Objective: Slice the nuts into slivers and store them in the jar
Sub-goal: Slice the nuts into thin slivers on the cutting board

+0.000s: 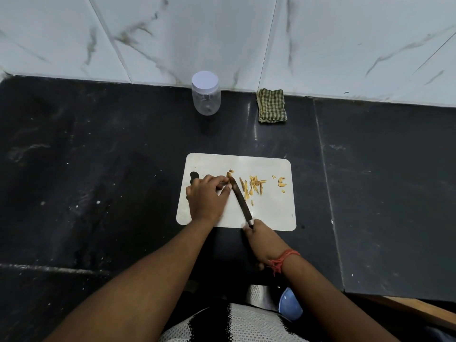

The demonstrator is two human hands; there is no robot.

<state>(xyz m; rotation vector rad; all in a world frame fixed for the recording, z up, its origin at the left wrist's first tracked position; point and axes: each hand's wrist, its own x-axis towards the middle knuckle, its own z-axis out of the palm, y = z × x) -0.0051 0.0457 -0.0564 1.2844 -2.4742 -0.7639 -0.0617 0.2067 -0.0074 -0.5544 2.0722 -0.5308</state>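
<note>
Left hand (206, 193) pinches a nut (230, 178) on the cutting board (271, 213); right hand (260, 239) grips the knife (240, 198). Keep fingertips tucked, thin cuts (slivers (254, 186) lie right). Jar (206, 95) far, w/ lid on.

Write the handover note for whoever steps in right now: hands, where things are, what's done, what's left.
Left hand: fingertips pin a nut on the board.
Right hand: grip on the knife, blade angled across the board with its tip at that nut.
Slivers lie right of the blade; a few uncut pieces sit further right.
Jar stands by the wall, lid on, looks empty; cloth to its right.
Done: some nuts slivered.
Left: cut the rest, open the jar, fill it, close it.
</note>
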